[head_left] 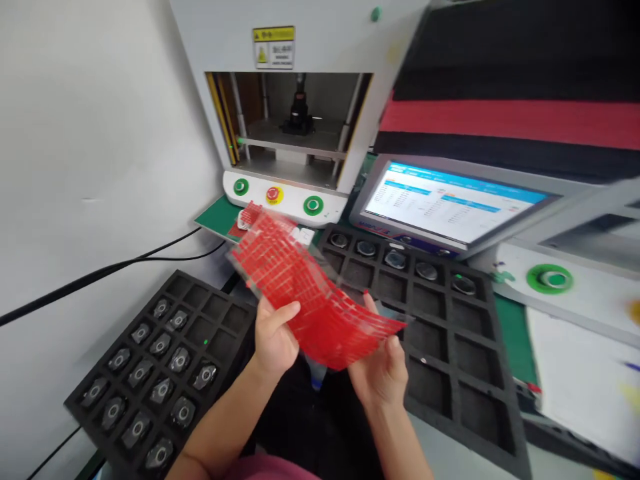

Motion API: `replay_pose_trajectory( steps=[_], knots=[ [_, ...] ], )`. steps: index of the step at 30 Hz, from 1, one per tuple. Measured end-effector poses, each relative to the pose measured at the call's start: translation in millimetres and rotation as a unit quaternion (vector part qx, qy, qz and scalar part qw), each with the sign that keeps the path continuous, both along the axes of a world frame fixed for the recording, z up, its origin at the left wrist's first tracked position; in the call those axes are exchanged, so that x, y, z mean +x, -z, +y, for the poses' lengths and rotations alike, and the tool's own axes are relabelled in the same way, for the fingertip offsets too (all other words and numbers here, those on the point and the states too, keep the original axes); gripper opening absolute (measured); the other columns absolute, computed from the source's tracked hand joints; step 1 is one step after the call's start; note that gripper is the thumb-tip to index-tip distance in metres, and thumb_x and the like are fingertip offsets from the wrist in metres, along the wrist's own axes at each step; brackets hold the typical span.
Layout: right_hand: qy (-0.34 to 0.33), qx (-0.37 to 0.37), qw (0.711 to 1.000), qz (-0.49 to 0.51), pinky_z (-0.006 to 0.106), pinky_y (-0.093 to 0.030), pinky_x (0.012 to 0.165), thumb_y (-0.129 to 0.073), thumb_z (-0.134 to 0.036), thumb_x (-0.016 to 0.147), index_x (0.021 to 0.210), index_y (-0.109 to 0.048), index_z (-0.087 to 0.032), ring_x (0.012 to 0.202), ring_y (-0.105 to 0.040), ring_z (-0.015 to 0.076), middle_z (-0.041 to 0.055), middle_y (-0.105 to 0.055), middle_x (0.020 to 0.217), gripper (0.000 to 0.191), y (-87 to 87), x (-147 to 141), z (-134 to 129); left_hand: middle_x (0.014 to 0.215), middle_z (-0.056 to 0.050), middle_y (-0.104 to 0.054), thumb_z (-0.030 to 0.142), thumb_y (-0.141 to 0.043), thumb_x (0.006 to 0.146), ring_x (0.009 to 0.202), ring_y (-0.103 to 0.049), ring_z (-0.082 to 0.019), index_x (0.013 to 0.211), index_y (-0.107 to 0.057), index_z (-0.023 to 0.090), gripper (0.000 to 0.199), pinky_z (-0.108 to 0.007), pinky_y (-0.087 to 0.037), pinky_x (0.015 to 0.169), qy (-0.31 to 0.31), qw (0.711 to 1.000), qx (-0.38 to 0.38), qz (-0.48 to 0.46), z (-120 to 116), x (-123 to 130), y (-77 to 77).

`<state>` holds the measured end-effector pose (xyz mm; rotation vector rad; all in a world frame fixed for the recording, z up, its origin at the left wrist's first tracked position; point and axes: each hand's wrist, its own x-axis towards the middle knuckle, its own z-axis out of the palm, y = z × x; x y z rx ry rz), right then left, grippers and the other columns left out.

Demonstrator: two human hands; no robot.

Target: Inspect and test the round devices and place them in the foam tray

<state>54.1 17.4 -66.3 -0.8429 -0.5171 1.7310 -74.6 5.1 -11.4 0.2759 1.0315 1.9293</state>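
A bendy clear sheet covered with red grid-like pieces, the red sheet, is held up between both hands. My left hand grips its lower left edge, thumb on top and the fingers hidden behind. At its right end my right hand pinches the lower edge, with the thumb in front and a fingertip showing above. The sheet hides part of the green bench and the near corner of the right black tray.
At left, a black foam tray holds several wrapped round parts. Behind stands a press machine with green and red buttons. A lit monitor is at right, with several round discs in the tray before it. Black cables run at left.
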Motion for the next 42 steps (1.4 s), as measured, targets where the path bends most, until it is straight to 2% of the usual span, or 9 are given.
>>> replay_pose_trajectory(
  steps=[5, 11, 15, 19, 23, 30, 34, 37, 42],
  knots=[
    [0.036, 0.052, 0.998, 0.012, 0.049, -0.057, 0.091, -0.091, -0.057, 0.058, 0.153, -0.038, -0.024, 0.097, -0.072, 0.0307, 0.0157, -0.070, 0.121, 0.113, -13.9, -1, 2, 0.101, -0.001, -0.079, 0.020, -0.081, 0.057, 0.108, -0.073, -0.030, 0.091, -0.076, 0.026, 0.035, -0.041, -0.063, 0.093, -0.083, 0.991, 0.033, 0.096, 5, -7, 1.8],
    [0.080, 0.073, 0.994, -0.012, 0.046, -0.059, 0.093, -0.090, -0.041, 0.066, 0.154, -0.036, -0.024, 0.093, -0.074, 0.0269, 0.0068, -0.075, 0.106, 0.104, -17.9, 1, -1, 0.123, -0.001, -0.074, 0.015, -0.072, 0.071, 0.136, -0.057, -0.032, 0.094, -0.076, 0.025, 0.025, -0.051, -0.043, 0.121, -0.036, 0.978, 0.121, 0.167, 13, 8, 4.7],
    [0.092, 0.061, 0.994, -0.026, 0.045, -0.062, 0.087, -0.091, -0.042, 0.065, 0.146, -0.048, -0.026, 0.084, -0.073, 0.0251, 0.0018, -0.075, 0.092, 0.093, -17.5, 5, -4, 0.114, -0.001, -0.077, 0.027, -0.079, 0.072, 0.129, -0.063, -0.030, 0.093, -0.076, 0.026, 0.021, -0.048, -0.049, 0.116, -0.058, 0.977, 0.090, 0.186, 11, 17, 13.7],
    [0.079, 0.068, 0.993, -0.051, 0.040, -0.061, 0.084, -0.090, -0.037, 0.070, 0.146, -0.045, -0.028, 0.084, -0.072, 0.0217, 0.0048, -0.074, 0.103, 0.089, -17.3, 12, -7, 0.094, -0.002, -0.079, 0.035, -0.091, 0.063, 0.101, -0.074, -0.023, 0.086, -0.076, 0.021, 0.031, -0.033, -0.059, 0.097, -0.092, 0.970, -0.018, 0.223, 15, 4, 19.7],
    [0.076, 0.099, 0.988, -0.088, 0.042, -0.059, 0.089, -0.087, -0.036, 0.076, 0.144, -0.041, -0.031, 0.096, -0.072, 0.0229, 0.0094, -0.070, 0.121, 0.083, -6.2, 21, -11, 0.090, -0.003, -0.078, 0.029, -0.089, 0.061, 0.090, -0.073, -0.021, 0.085, -0.073, 0.019, 0.031, -0.032, -0.061, 0.092, -0.122, 0.956, -0.032, 0.264, 38, -63, 6.3],
    [0.085, 0.107, 0.977, -0.162, 0.035, -0.059, 0.078, -0.083, -0.035, 0.083, 0.139, -0.048, -0.029, 0.079, -0.074, 0.0185, 0.0068, -0.073, 0.107, 0.066, 6.4, 46, -27, 0.086, -0.003, -0.073, 0.002, -0.066, 0.077, 0.084, -0.070, -0.017, 0.083, -0.063, 0.015, 0.015, -0.029, -0.061, 0.084, -0.117, 0.936, -0.164, 0.290, 96, -216, -19.4],
    [0.097, 0.107, 0.966, -0.215, 0.033, -0.058, 0.075, -0.083, -0.035, 0.082, 0.137, -0.050, -0.027, 0.075, -0.073, 0.0177, 0.0060, -0.074, 0.101, 0.065, 5.3, 60, -32, 0.089, -0.004, -0.070, 0.011, -0.065, 0.091, 0.080, -0.068, -0.014, 0.092, -0.065, 0.011, 0.001, -0.030, -0.060, 0.076, -0.079, 0.921, -0.246, 0.292, 118, -261, 0.3],
    [0.093, 0.144, 0.946, -0.276, 0.034, -0.058, 0.073, -0.082, -0.036, 0.083, 0.135, -0.051, -0.025, 0.073, -0.074, 0.0195, 0.0073, -0.074, 0.098, 0.061, 5.2, 68, -32, 0.100, -0.005, -0.069, 0.030, -0.065, 0.097, 0.084, -0.068, -0.015, 0.107, -0.066, 0.012, 0.020, -0.032, -0.060, 0.075, -0.064, 0.903, -0.300, 0.300, 123, -283, 21.4],
    [0.059, 0.253, 0.899, -0.352, 0.032, -0.060, 0.072, -0.075, -0.029, 0.090, 0.138, -0.050, -0.025, 0.072, -0.075, 0.0194, 0.0082, -0.074, 0.098, 0.055, 0.8, 74, -23, 0.113, -0.008, -0.068, 0.034, -0.064, 0.098, 0.094, -0.068, -0.018, 0.119, -0.064, 0.013, 0.029, -0.036, -0.061, 0.081, -0.053, 0.881, -0.351, 0.313, 125, -308, 46.0]
  ],
)
